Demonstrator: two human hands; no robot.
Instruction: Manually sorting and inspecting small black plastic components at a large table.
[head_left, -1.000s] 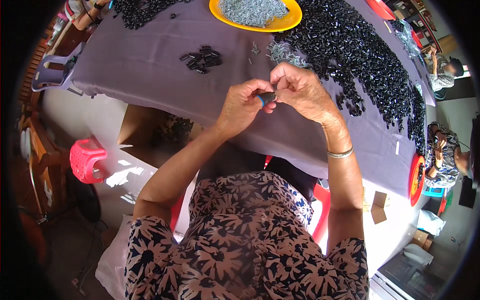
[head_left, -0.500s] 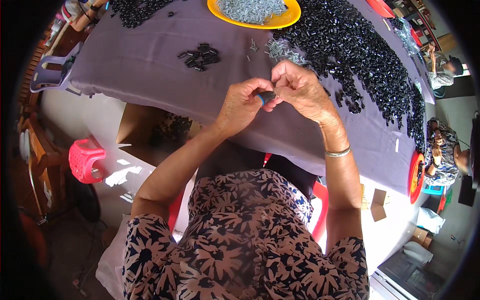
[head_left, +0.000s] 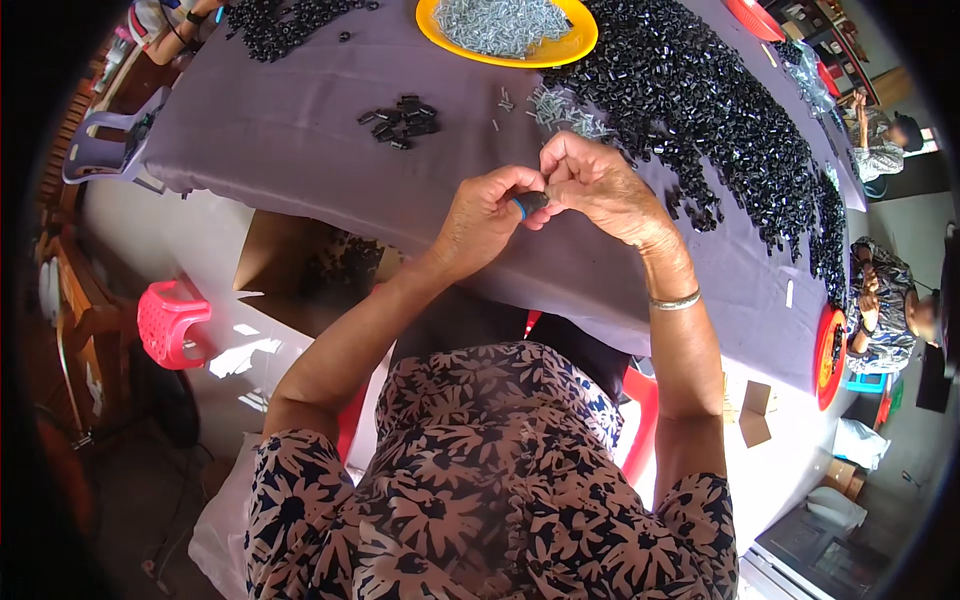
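Observation:
Above the near edge of the purple-grey tablecloth, my two hands meet with fingertips nearly touching. My left hand (head_left: pixel 488 208) is closed in a pinch. At its thumb shows a small dark piece with a blue band (head_left: pixel 531 204); whether it is held or worn on the thumb I cannot tell. My right hand (head_left: pixel 598 188) pinches against its tip, and what lies between the fingers is too small to name. A small group of black tube-like parts (head_left: pixel 405 122) lies beyond my left hand. Loose silvery pins (head_left: pixel 562 110) lie just beyond my right hand.
A yellow plate (head_left: pixel 430 28) heaped with silvery pins stands at the far middle. A broad pile of black parts (head_left: pixel 700 110) covers the right side. Another black pile (head_left: pixel 285 28) lies far left. A pink stool (head_left: pixel 172 322) stands left. Other people sit around the table.
The hands stay together in nearly the same place, with small shifts of the fingers. The view has tilted slightly, so the table contents sit a little lower.

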